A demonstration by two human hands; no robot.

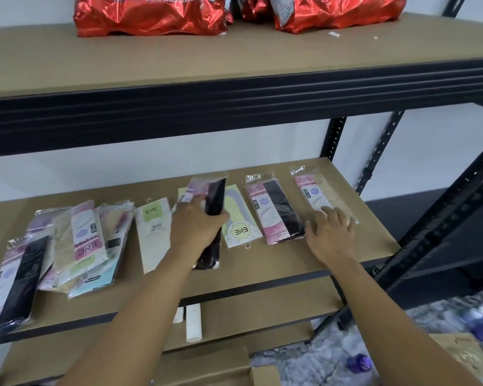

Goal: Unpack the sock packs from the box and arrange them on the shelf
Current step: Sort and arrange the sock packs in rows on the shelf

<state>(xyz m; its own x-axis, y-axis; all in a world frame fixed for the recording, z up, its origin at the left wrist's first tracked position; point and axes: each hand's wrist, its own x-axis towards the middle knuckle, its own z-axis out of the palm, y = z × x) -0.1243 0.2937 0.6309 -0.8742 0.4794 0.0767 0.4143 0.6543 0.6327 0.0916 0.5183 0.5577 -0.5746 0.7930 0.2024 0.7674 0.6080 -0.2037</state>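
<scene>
Sock packs in clear plastic sleeves lie along the brown board shelf (304, 263) at mid-frame, a loose pile (76, 246) at left. The left hand (198, 227) grips a black sock pack (214, 201) at centre. The right hand (331, 232) rests open, fingertips on the beige sock pack (321, 193) at right.
</scene>
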